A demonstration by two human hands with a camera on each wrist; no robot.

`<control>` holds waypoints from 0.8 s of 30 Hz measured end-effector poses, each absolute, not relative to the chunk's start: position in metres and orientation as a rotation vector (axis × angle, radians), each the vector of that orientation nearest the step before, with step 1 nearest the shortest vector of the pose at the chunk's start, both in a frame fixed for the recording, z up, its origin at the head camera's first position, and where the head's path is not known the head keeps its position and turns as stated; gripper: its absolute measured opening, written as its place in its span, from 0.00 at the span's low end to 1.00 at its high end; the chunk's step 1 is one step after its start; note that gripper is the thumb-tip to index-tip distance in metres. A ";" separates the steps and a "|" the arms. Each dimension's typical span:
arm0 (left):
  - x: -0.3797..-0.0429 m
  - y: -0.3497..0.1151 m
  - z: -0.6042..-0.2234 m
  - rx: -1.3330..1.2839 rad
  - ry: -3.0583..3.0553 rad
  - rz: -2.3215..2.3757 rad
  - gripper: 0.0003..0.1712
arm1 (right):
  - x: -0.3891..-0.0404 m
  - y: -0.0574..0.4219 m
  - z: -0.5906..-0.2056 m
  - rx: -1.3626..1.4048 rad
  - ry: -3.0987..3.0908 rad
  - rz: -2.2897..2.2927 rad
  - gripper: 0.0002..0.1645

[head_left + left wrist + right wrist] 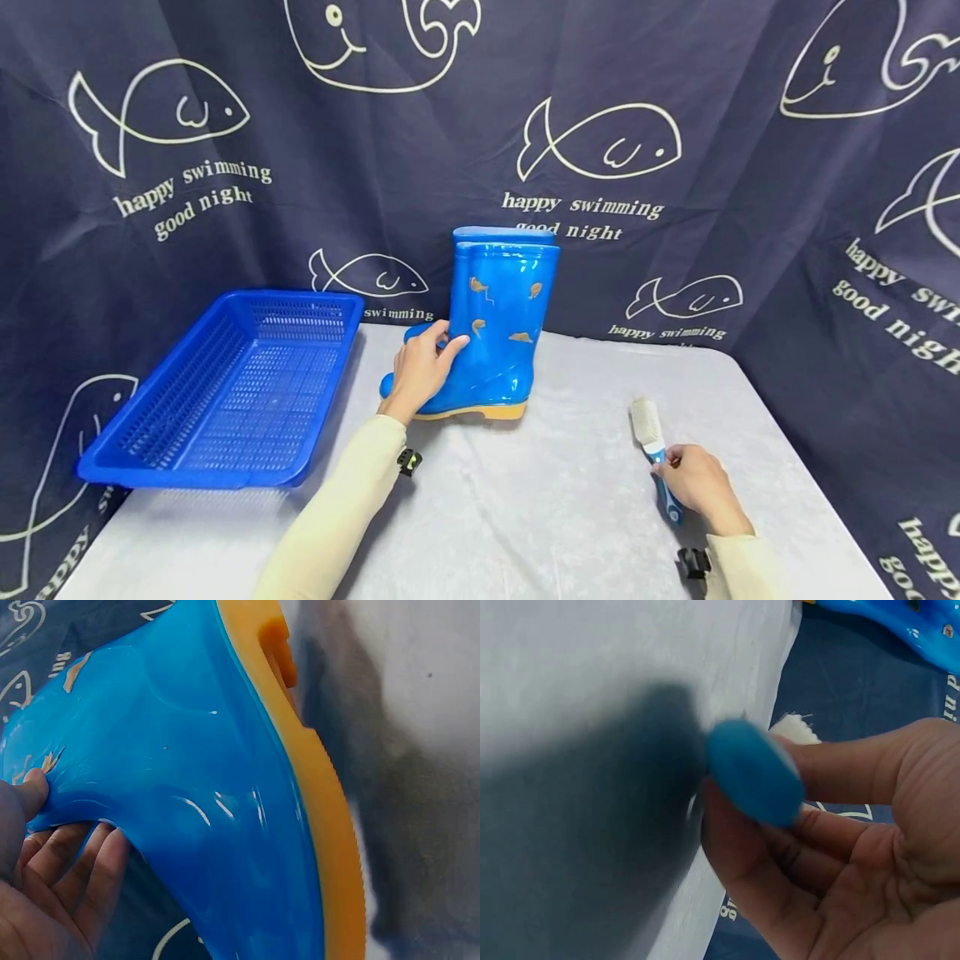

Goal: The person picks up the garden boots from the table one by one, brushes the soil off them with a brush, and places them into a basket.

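A pair of blue rain boots with yellow soles stands upright near the back of the table, toes to the left. The near rain boot (506, 333) has brown patches on its shaft and mostly covers the other one. My left hand (422, 367) grips its front above the foot. In the left wrist view, the thumb (34, 791) presses the boot's side while the fingers curl at its front edge. To the right, my right hand (699, 479) pinches the blue handle of a scrub brush (647, 423) with pale bristles. Its handle end (754, 776) faces the right wrist camera.
A blue plastic basket (330, 400) with slotted walls sits on the left of the table. Pale cloth covers the table (517, 500). Dark fabric (450, 167) with fish drawings and lettering hangs behind it and along the sides.
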State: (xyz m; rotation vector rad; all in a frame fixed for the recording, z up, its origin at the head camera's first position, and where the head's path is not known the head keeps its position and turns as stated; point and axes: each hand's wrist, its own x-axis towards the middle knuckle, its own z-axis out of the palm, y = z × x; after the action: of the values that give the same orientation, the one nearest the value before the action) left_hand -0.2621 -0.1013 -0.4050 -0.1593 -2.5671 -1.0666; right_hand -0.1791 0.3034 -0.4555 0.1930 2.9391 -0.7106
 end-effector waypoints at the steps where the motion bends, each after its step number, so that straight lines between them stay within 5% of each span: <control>1: -0.260 -0.101 -0.403 -0.163 -2.568 -1.078 0.21 | -0.179 0.303 -0.455 0.198 2.944 -0.712 0.10; 17: -0.205 -0.105 -0.388 -0.319 -2.564 -1.250 0.19 | -0.163 0.277 -0.449 0.056 3.322 -1.096 0.04; 24: -0.190 -0.107 -0.384 -0.327 -2.585 -1.344 0.16 | -0.167 0.260 -0.432 0.208 3.457 -1.412 0.08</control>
State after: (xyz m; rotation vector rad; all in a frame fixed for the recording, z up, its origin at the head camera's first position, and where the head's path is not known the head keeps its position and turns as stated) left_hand -0.1897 -0.1065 -0.3838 -0.3266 -2.5850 -1.3436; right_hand -0.1674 0.2604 -0.4317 0.2081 3.4573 -1.4116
